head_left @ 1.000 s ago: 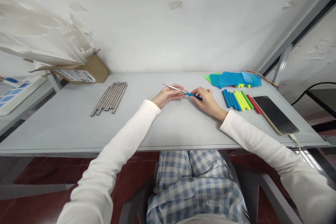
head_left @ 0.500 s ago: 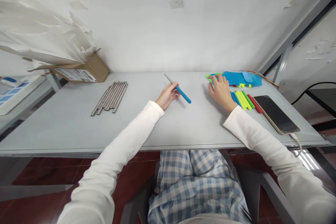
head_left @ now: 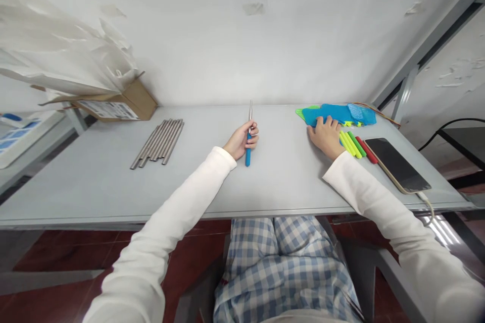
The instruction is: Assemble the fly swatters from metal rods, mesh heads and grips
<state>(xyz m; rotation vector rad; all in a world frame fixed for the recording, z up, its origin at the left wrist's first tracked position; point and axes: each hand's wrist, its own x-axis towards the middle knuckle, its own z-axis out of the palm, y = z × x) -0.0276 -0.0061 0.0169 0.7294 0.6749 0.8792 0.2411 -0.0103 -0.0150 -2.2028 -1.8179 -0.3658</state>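
My left hand [head_left: 241,142] is closed round a slim metal tube [head_left: 250,110] with a blue sleeve [head_left: 247,156] on its lower end. The tube stands nearly upright in view, bare end pointing at the wall. On the right, my right hand [head_left: 326,136] lies palm down, fingers slightly apart, over the blue sleeves beside the yellow sleeves [head_left: 350,144]. Its fingertips reach the lower edge of a bright blue, green-edged flat item [head_left: 333,112]; what lies under the palm is hidden. A green sleeve [head_left: 356,143] and a red sleeve [head_left: 366,150] lie alongside.
Several bare metal tubes [head_left: 157,144] lie side by side on the left of the grey table [head_left: 212,189]. Behind them stands an open cardboard box [head_left: 132,101] with plastic wrap. A phone [head_left: 397,165] with a white cable lies at the right. A white wall rises behind.
The tube in my left hand has swung from slanting to nearly upright. My right hand has moved right and slightly toward me, off the blue item's left end and onto the blue sleeves.
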